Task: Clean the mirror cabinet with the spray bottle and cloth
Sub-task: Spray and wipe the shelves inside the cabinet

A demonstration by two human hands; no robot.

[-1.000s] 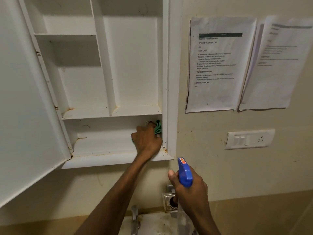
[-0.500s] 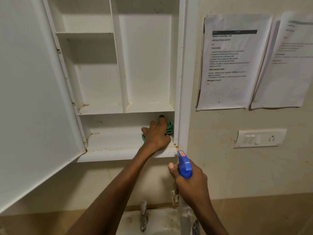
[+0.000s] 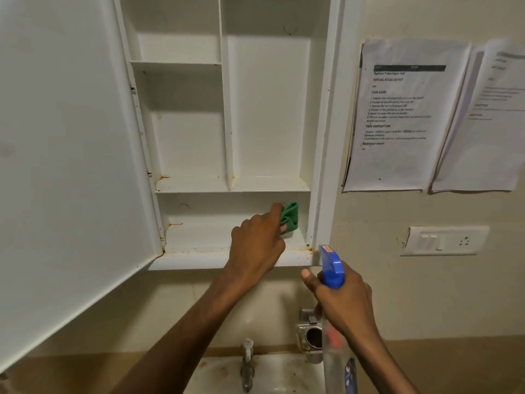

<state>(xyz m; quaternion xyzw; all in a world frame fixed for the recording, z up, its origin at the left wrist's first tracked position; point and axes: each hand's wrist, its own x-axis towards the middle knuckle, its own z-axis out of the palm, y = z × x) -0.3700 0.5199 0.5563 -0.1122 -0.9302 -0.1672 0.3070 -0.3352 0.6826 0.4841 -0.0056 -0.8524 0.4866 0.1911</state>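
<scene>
While the right hand [image 3: 342,301] keeps gripping the spray bottle [image 3: 331,268] below the cabinet [image 3: 322,137], the left hand [image 3: 257,245] has pushed its pinched green cloth [image 3: 291,217] toward the bottom shelf's right corner, nearly finishing that shelf.

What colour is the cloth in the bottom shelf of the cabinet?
Green. The cloth shows best in the head view, held by the left hand.
</scene>
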